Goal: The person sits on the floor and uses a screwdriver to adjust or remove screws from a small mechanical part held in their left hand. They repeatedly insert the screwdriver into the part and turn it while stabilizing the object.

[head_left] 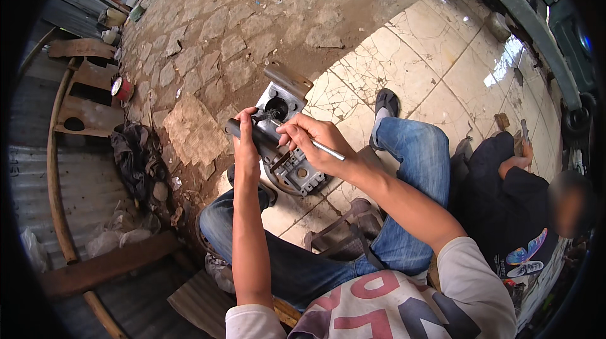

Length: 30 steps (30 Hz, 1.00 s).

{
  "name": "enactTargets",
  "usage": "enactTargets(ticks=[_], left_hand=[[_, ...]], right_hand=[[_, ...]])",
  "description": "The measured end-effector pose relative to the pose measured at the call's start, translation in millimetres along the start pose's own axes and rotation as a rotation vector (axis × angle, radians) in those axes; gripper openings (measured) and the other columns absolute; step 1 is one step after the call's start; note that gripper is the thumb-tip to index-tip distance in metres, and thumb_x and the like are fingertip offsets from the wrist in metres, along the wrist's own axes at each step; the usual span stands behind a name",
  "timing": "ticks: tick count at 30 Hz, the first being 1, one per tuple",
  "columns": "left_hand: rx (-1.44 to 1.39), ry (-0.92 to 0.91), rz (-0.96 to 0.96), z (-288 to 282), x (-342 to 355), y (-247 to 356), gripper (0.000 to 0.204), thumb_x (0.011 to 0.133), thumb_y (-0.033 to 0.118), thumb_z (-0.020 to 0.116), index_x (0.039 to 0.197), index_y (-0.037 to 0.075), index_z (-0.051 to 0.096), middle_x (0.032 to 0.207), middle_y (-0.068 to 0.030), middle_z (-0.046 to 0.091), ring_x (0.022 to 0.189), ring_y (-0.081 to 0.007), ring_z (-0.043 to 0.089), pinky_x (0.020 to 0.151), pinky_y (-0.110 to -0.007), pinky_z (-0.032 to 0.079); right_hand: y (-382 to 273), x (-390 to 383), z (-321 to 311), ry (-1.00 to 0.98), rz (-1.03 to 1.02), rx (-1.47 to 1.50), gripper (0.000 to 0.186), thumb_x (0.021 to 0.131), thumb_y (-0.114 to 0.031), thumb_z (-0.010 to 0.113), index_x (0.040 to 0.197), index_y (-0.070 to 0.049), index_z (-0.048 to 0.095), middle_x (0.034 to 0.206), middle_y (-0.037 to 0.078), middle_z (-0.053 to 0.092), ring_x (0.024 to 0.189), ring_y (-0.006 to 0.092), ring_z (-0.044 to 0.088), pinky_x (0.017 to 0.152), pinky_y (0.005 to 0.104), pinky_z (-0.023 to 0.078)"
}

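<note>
- Between the fingers of both hands: grey cast-metal housing w/ a round open bore (pixel 294 103), the piece being worked on, over the cream tiled floor (pixel 404 55).
- Left hand (pixel 247 140): fingers wrapped round a dark grey metal cylinder (pixel 264 137). Can't tell if it's joined to the housing.
- Right hand (pixel 325 142): fingers pinched on a slim silver metal rod (pixel 331 151), pen-style; tip's near the bore, too small to say if touching.
- Just below the right fingertips: broad silver-grey slotted metal casting (pixel 303 175); attached or sep., can't tell.
- Done, as far as shows: bore's uncovered, cylinder's steadied, rod's up close to the work.
- Left: rod work prob. unfinished, since it's held right at the parts; bore stands open, nothing over it. Est. mid-job, but exact % can't be told from this one view.
</note>
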<state>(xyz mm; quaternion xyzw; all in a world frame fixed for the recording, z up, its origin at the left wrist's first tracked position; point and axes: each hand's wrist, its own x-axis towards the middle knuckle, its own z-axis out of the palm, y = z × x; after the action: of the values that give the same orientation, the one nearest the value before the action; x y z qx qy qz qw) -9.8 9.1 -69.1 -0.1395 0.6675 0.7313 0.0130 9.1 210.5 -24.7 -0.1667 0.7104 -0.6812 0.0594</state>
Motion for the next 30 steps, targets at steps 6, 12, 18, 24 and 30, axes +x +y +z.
enactTargets(ticks=[6, 12, 18, 24, 30], left_hand=[[-0.012, -0.008, -0.023, 0, -5, 8, 0.051, 0.103, 0.055, 0.052, 0.127, 0.010, 0.057, 0.109, -0.0025, 0.056, 0.098, -0.0122, 0.052, 0.089, -0.027, 0.044], [-0.016, -0.029, -0.019, -2, -3, 3, 0.048, 0.103, 0.052, 0.054, 0.126, 0.010, 0.057, 0.111, -0.0021, 0.056, 0.099, -0.0119, 0.052, 0.088, -0.028, 0.044], [0.013, -0.021, -0.030, -4, -1, -1, 0.047, 0.102, 0.052, 0.055, 0.124, 0.011, 0.058, 0.112, -0.0011, 0.055, 0.101, -0.0123, 0.050, 0.091, -0.028, 0.041], [-0.010, -0.029, -0.021, -3, 1, -2, 0.048, 0.103, 0.054, 0.051, 0.123, 0.011, 0.059, 0.107, 0.0004, 0.053, 0.098, -0.0112, 0.049, 0.089, -0.027, 0.041], [-0.043, -0.017, -0.012, -2, -1, 0, 0.050, 0.103, 0.058, 0.047, 0.122, 0.013, 0.059, 0.104, 0.0013, 0.050, 0.094, -0.0109, 0.047, 0.086, -0.026, 0.040]], right_hand=[[5, 8, 1, 0.012, -0.052, 0.042, 0.029, 0.108, -0.020, 0.049, 0.108, 0.003, 0.067, 0.086, 0.009, 0.073, 0.074, 0.0114, 0.066, 0.068, 0.0267, 0.054], [12, 10, -8, 0.022, 0.041, -0.121, 0.028, 0.107, -0.019, 0.050, 0.107, 0.004, 0.066, 0.088, 0.010, 0.073, 0.077, 0.0106, 0.066, 0.069, 0.0268, 0.054], [2, 7, -8, -0.017, -0.004, -0.001, 0.027, 0.107, -0.018, 0.051, 0.107, 0.004, 0.066, 0.090, 0.010, 0.074, 0.077, 0.0101, 0.066, 0.069, 0.0271, 0.055], [-3, 7, -9, -0.027, -0.016, -0.041, 0.023, 0.104, -0.020, 0.053, 0.104, 0.000, 0.065, 0.090, 0.015, 0.076, 0.083, 0.0276, 0.075, 0.069, 0.0379, 0.056], [6, 11, -10, -0.001, -0.028, -0.126, 0.024, 0.104, -0.021, 0.052, 0.106, -0.001, 0.064, 0.090, 0.016, 0.076, 0.085, 0.0310, 0.075, 0.072, 0.0399, 0.057]])
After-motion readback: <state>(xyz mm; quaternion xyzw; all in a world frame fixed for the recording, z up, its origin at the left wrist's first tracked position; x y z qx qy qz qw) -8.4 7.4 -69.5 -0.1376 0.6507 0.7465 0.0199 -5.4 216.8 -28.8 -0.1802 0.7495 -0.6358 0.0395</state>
